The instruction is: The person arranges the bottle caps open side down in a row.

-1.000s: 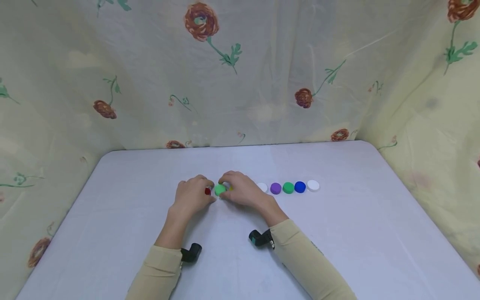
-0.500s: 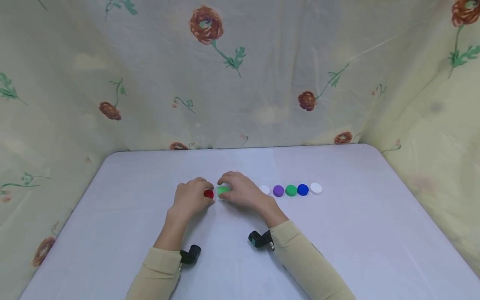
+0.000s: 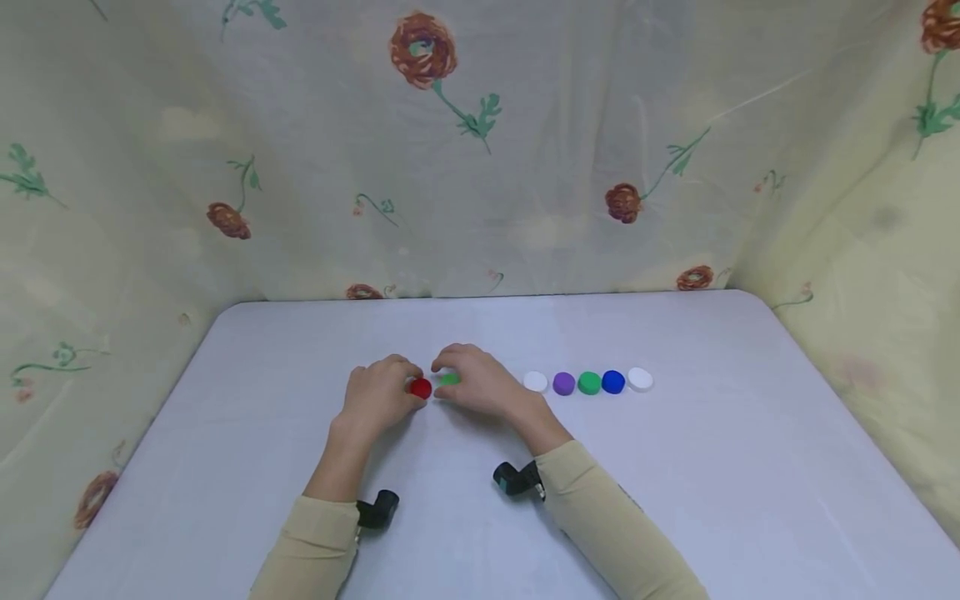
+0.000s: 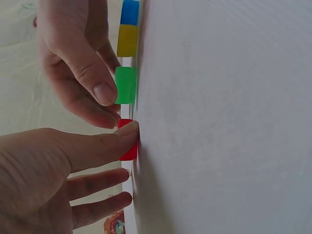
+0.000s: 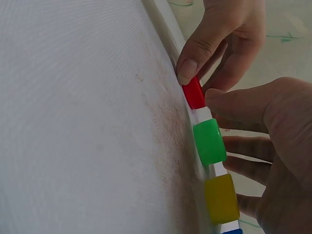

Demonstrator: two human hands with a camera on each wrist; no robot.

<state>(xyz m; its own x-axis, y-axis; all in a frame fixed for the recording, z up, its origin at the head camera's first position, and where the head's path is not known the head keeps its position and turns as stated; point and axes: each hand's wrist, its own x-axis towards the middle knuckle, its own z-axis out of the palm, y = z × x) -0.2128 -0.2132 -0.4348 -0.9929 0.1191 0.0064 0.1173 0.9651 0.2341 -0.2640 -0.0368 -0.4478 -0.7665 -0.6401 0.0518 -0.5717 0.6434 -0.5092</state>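
Note:
In the head view my left hand (image 3: 378, 396) holds a small round red cap (image 3: 421, 388) at the tabletop. The left wrist view shows the thumb on the red cap's near side. My right hand (image 3: 480, 379) stands close by, thumb and fingers spread apart around a green cap (image 3: 450, 378), which the hand partly covers. In the right wrist view the right thumb tip is near the red cap (image 5: 195, 94), beyond the green cap (image 5: 209, 141). A yellow cap (image 5: 222, 200) stands farther along the line, under the right hand and hidden in the head view.
To the right the row goes on with a white cap (image 3: 535, 382), purple cap (image 3: 564, 383), darker green cap (image 3: 589, 383), blue cap (image 3: 613, 382) and another white cap (image 3: 641, 379). A white-covered table (image 3: 465, 533) bears them, with a flowered curtain (image 3: 525, 167) behind.
My right hand has loosened from the green cap and shifted a little left past it. More of the red cap shows at my left fingers. The head view has swung slightly left.

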